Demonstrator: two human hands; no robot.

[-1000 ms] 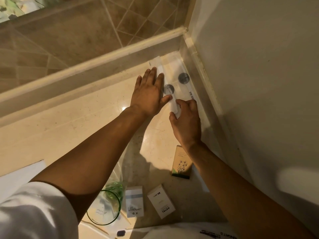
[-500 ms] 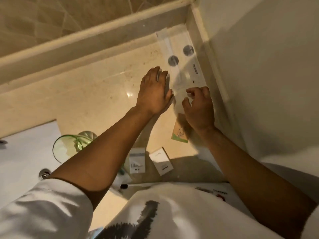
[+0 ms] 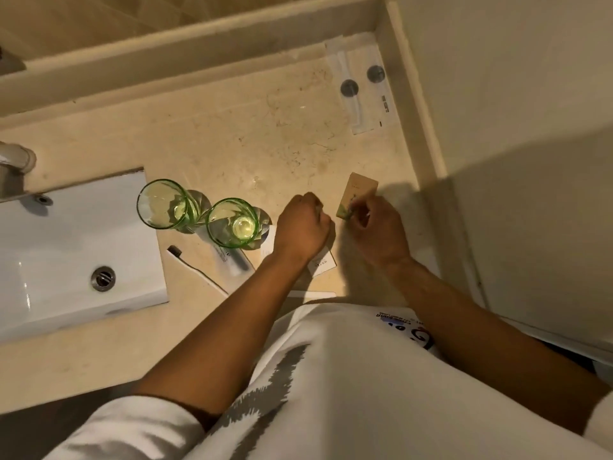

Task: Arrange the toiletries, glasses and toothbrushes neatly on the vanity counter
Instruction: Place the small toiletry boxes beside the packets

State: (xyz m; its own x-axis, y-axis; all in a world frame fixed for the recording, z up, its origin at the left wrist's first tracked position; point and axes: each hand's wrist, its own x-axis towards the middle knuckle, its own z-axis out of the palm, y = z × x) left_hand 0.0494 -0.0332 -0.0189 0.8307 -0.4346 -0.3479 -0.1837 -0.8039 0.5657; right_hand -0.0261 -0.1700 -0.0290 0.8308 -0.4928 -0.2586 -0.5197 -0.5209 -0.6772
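Two clear wrapped packets (image 3: 361,84) lie side by side in the far right corner of the beige counter (image 3: 232,134). My right hand (image 3: 378,234) pinches the near end of a tan toiletry box (image 3: 360,190). My left hand (image 3: 302,227) is curled into a loose fist just left of it, over two small white boxes; one white box (image 3: 323,262) shows beside the wrist. Two green glasses (image 3: 162,204) (image 3: 232,222) stand by the sink. A wrapped toothbrush (image 3: 195,268) and a small tube (image 3: 232,258) lie in front of them.
A white sink (image 3: 66,247) with a drain is at the left, its tap (image 3: 13,161) at the far left edge. A raised ledge (image 3: 199,44) runs along the back and a wall (image 3: 514,94) bounds the right side. My white shirt covers the counter's front edge.
Both hands have left the clear packets in the corner and pulled back toward me. My right hand has taken hold of the tan box. The view tilted down, showing the sink and both glasses.
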